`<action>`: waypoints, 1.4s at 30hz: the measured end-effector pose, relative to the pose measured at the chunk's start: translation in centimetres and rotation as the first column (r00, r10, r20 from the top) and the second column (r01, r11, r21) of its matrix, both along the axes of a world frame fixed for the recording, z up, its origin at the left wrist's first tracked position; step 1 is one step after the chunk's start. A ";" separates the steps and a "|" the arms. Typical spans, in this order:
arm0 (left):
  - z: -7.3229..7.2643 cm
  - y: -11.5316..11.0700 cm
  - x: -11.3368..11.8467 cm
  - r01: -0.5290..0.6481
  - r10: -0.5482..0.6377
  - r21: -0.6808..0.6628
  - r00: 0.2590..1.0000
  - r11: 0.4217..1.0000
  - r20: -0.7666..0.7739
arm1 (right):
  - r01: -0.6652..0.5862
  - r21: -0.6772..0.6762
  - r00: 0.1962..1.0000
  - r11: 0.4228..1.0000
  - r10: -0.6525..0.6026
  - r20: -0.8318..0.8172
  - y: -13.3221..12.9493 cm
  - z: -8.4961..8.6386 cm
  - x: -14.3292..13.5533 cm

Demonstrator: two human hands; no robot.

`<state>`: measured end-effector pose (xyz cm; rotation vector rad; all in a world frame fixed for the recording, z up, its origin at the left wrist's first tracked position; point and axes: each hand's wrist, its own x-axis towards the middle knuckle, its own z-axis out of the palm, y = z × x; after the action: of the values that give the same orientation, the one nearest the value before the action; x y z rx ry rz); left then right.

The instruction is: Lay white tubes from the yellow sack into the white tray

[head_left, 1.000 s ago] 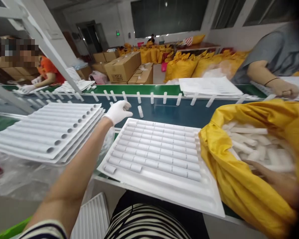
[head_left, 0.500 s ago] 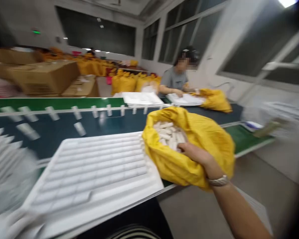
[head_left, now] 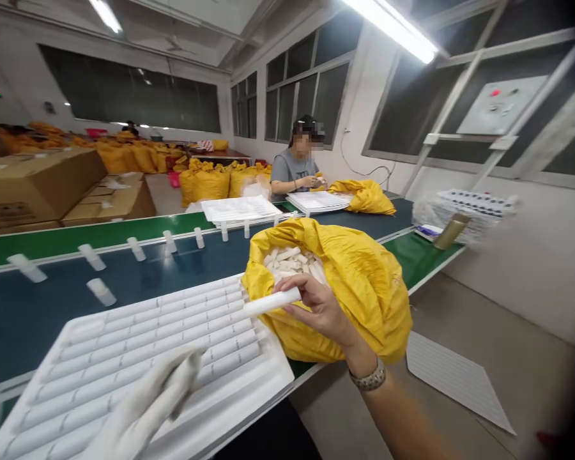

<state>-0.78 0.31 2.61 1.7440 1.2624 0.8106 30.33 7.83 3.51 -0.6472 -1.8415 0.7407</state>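
Note:
My right hand (head_left: 316,310), bare with a metal watch at the wrist, pinches a white tube (head_left: 272,301) in front of the opening of a yellow sack (head_left: 364,281). Many white pieces (head_left: 294,259) fill the sack's mouth. My left hand (head_left: 148,396), in a white glove, is over a white tray (head_left: 273,370) with rows of white tubes (head_left: 172,329). Its fingers are close together; whether they hold anything is hidden.
A conveyor (head_left: 138,281) carries upright and tilted white tubes. Across it a person (head_left: 294,169) handles something small beside trays (head_left: 321,201) and another yellow sack (head_left: 371,195). Cardboard boxes (head_left: 43,185) stand at the left; a flat sheet (head_left: 455,377) lies on the floor.
My right hand has come out of the sack's mouth with a white tube. My left hand has moved from the tray's lower left corner inward over the rows. The view has turned right and up.

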 end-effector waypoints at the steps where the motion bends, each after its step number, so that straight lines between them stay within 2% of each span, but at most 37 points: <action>1: -0.1 0.1 0.6 -0.015 0.016 -0.050 1.000 0.999 0.025 | -0.043 -0.057 0.998 0.997 0.040 -0.043 -0.3 -0.6 -0.6; 3: -0.2 0.5 2.0 0.011 0.006 -0.167 0.995 0.986 0.099 | -0.122 -0.119 0.990 0.985 0.111 -0.088 -0.9 -1.8 -1.5; 6: 0.1 1.4 3.3 0.126 -0.072 -0.285 0.979 0.950 0.193 | -0.179 -0.134 0.980 0.975 0.165 -0.113 -1.3 -2.9 -1.8; 13: 0.8 1.7 3.1 0.271 -0.215 -0.329 0.957 0.905 0.195 | -0.163 -0.103 0.984 0.981 0.170 0.058 -1.1 -2.5 -0.8; 16: 0.8 1.5 3.5 0.225 -0.209 -0.289 0.974 0.931 0.087 | -0.170 -0.058 0.966 0.984 0.178 0.190 -1.2 -2.1 -0.7; 21: 0.0 0.9 4.4 0.086 -0.104 -0.175 0.990 0.981 -0.099 | -0.161 -0.038 0.912 0.986 0.164 0.377 -1.3 -1.5 -0.9; 23: -0.2 0.6 4.5 0.085 -0.101 -0.159 0.990 0.984 -0.093 | -0.224 -0.040 0.878 0.974 0.220 0.425 -1.4 -1.5 -1.1; 27: -0.4 -0.3 4.5 0.178 -0.181 -0.163 0.984 0.970 0.001 | -0.360 -0.084 0.794 0.929 0.352 0.495 -1.8 -2.1 -1.8; 31: -1.4 -1.1 4.5 0.126 -0.129 -0.156 0.992 0.980 -0.009 | -0.373 -0.141 0.772 0.917 0.391 0.502 -2.1 -2.6 -3.0; 34: -1.8 -1.0 4.2 0.106 -0.118 -0.117 0.988 0.987 -0.101 | -0.393 -0.172 0.726 0.904 0.419 0.545 -1.5 -1.4 -4.0; 36: -1.0 0.3 3.6 0.159 -0.170 -0.069 0.968 0.985 -0.187 | -0.385 -0.185 0.703 0.904 0.418 0.576 -0.1 0.1 -3.8; 37: -0.4 1.5 3.1 0.180 -0.185 -0.044 0.956 0.983 -0.227 | -0.353 -0.181 0.722 0.918 0.391 0.571 0.8 0.9 -3.3; 38: 0.4 3.1 2.4 0.153 -0.150 -0.010 0.954 0.988 -0.261 | -0.286 -0.171 0.764 0.943 0.332 0.553 2.0 1.5 -2.4; 40: 1.7 7.3 0.4 -0.044 0.065 0.073 0.951 0.996 -0.301 | -0.047 -0.140 0.848 0.989 0.113 0.517 4.7 1.5 0.4; 41: 2.0 9.7 -0.8 -0.182 0.209 0.114 0.930 0.977 -0.301 | 0.104 -0.114 0.850 0.988 -0.029 0.526 6.1 0.9 2.0; 42: 2.2 12.3 -2.1 -0.308 0.336 0.140 0.894 0.941 -0.296 | 0.230 -0.075 0.803 0.970 -0.146 0.578 7.4 -0.1 3.8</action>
<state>-2.91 12.56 4.76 1.8127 1.7929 0.8023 34.09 15.20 3.39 -1.2362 -2.2297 0.5808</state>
